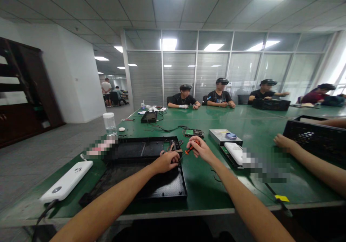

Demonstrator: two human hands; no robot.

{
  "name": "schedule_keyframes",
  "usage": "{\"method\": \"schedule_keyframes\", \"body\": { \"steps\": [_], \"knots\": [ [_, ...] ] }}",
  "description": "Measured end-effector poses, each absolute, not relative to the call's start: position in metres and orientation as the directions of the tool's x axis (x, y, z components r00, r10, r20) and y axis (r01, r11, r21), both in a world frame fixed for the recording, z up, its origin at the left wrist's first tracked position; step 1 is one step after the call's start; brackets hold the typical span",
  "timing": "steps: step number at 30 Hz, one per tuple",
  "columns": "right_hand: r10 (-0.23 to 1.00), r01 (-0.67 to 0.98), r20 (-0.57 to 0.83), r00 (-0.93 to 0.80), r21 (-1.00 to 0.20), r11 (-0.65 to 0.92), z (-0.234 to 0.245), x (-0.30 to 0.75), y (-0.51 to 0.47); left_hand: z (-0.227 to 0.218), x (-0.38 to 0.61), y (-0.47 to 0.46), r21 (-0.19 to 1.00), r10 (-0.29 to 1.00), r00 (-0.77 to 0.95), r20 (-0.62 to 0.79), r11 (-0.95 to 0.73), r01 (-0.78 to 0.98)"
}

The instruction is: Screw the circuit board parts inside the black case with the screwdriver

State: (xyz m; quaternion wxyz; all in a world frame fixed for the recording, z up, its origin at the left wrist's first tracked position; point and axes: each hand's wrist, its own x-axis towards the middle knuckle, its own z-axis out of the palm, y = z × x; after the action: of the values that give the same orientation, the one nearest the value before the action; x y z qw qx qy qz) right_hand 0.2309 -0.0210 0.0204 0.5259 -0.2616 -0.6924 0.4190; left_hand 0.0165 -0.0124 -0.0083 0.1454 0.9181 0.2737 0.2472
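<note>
My left hand (167,161) is closed on the right edge of a black plastic case (140,149) that lies open on the green table (205,184), close to some coloured wires. My right hand (200,149) is wrapped round a small screwdriver with an orange handle (191,147), its tip pointing down-left toward the case's corner. The two hands are a short gap apart. A second black case panel (151,188) lies flat under my left forearm.
A white power bank (67,180) with a cable lies at the left edge, a clear bottle (110,123) behind it. A green circuit board (193,132), a grey drive (225,136) and a white device (234,152) lie right. A neighbour's arm (305,159) reaches beside a black crate (316,135). Several people sit at the far side.
</note>
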Motion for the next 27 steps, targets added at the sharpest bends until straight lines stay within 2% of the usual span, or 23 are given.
{"method": "schedule_keyframes", "body": {
  "steps": [4, 7, 14, 22, 27],
  "knots": [
    [0.787, -0.277, 0.508, -0.351, -0.859, 0.431, 0.018, 0.226, -0.02, -0.008, 0.017, -0.012, 0.395, 0.574, 0.729, 0.373, -0.809, 0.435],
    [0.787, -0.347, 0.509, -0.35, -0.85, 0.396, 0.018, 0.223, -0.021, -0.007, 0.016, -0.012, 0.385, 0.571, 0.733, 0.37, -0.812, 0.438],
    [0.765, -0.252, 0.559, -0.32, -0.828, 0.5, 0.022, 0.22, -0.026, -0.008, 0.015, -0.012, 0.377, 0.569, 0.737, 0.366, -0.814, 0.441],
    [0.75, -0.321, 0.527, -0.4, -0.847, 0.423, 0.017, 0.216, -0.028, -0.006, 0.015, -0.013, 0.344, 0.535, 0.751, 0.387, -0.84, 0.42],
    [0.748, -0.308, 0.503, -0.433, -0.862, 0.402, 0.018, 0.214, -0.029, -0.007, 0.015, -0.011, 0.317, 0.543, 0.751, 0.376, -0.837, 0.447]
  ]
}}
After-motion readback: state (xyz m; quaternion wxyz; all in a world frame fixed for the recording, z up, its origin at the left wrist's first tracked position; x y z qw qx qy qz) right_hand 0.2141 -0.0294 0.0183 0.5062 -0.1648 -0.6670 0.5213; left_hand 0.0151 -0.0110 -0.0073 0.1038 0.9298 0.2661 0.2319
